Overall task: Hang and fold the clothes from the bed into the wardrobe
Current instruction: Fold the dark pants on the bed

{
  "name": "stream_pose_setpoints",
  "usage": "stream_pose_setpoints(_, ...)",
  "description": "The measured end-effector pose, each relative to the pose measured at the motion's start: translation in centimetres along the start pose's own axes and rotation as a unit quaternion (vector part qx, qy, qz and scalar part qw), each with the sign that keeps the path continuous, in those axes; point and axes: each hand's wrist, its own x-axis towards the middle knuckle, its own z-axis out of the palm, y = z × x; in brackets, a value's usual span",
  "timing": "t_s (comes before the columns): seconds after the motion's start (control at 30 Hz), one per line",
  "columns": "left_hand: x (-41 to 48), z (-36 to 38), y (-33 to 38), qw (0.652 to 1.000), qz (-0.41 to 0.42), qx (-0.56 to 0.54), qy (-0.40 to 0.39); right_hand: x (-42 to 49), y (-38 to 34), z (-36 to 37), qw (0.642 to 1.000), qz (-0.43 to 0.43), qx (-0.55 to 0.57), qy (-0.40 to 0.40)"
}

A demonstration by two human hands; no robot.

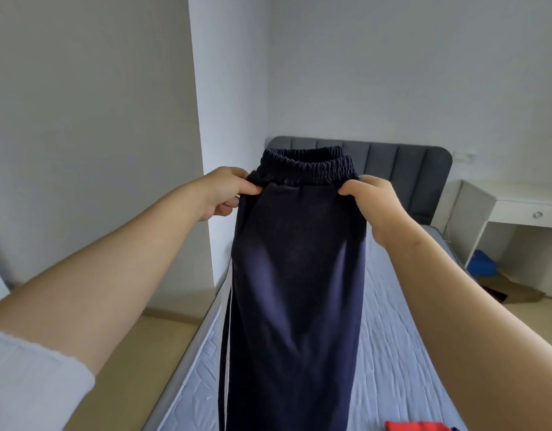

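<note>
Both grips are clamped on the pants (299, 275) right now: our left hand (224, 191) pinches the fabric just under the waistband (305, 168) on the left of the frame, and our right hand (372, 202) does the same on the right. Thumbs are in front, with the fingers tucked behind the cloth.

The pants are up in the air in the middle of the frame, held by the top and hanging straight down over the bed (393, 337), with the legs running out of the bottom edge of the frame. They're dark navy, with a pale stripe down the left side seam.

Handling-wise, we'd say these are soft and floppy, probably light. They drape with zero stiffness, so they'll sag wherever we aren't holding. The elastic waistband is the thick, bunchy bit and looks like the best place to grab, one hand per side like now. For folding, we'd guess pinching the two corners together works, then supporting the middle so the legs don't slide.

A bit of red cloth (417, 426) pokes in at the lower right, lying on the bed. The wardrobe isn't in view.
</note>
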Motion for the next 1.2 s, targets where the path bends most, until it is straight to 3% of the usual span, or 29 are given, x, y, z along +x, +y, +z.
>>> stream_pose_setpoints(0.1,0.5,1.6,-1.3,0.999,-0.047,0.011,0.014,0.7,2.0,0.3,0.996,0.021,-0.081,0.006)
stream_pose_setpoints(0.27,1.4,4.1,-2.5,0.995,-0.061,-0.080,0.012,1.4,3.1,0.8,0.988,0.030,-0.150,0.003)
stream_pose_setpoints(0.4,2.0,4.0,-0.9,0.992,0.056,-0.100,0.058,1.3,1.8,0.8,0.997,-0.037,-0.044,0.055)
stream_pose_setpoints(0.57,0.9,2.7,2.2,0.960,0.216,-0.155,0.085,0.6,-1.2,0.0,0.980,-0.163,-0.031,0.114)
stream_pose_setpoints(0.73,-1.5,1.6,2.8,0.950,0.265,-0.156,0.063,-1.4,-2.2,-0.4,0.973,-0.197,-0.017,0.117)
stream_pose_setpoints(0.93,-5.1,2.4,-0.7,0.966,0.202,-0.144,0.070,-5.0,0.6,-0.1,0.982,-0.163,-0.037,0.090)
stream_pose_setpoints(1.2,-8.4,6.6,-12.7,0.993,0.058,-0.081,0.058,-9.4,13.0,0.3,0.991,-0.026,-0.129,0.020)
